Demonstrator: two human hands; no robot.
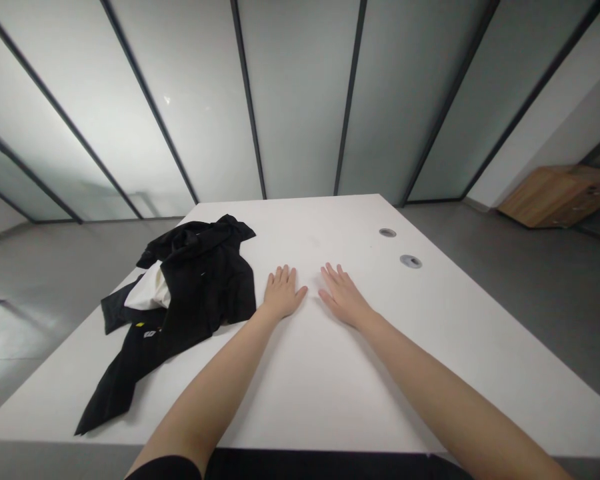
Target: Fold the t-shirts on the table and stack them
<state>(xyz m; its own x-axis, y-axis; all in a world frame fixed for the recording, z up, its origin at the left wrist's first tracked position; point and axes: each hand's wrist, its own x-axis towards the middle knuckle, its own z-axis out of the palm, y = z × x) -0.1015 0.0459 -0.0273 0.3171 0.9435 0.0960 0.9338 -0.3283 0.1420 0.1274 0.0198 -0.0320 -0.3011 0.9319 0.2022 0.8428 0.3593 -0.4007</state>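
Note:
My left hand (282, 293) lies palm down on the white table (320, 387), fingers stretched out and thumb apart, holding nothing. Beside it, my right hand (345, 297) also rests flat with its fingers spread, a small gap between the two. To the left of my left hand is a rumpled black garment (207, 287), one sleeve reaching toward the near table edge. A white cloth part (150, 291) shows among its folds, and a small yellow and white marking is on the black fabric. Whether the white part belongs to the garment I cannot tell.
Two round metal cable grommets (411, 261) are set in the table's right side. A wooden cabinet (555, 197) stands on the floor at the far right. Frosted glass panels (300, 100) with dark frames rise behind the table.

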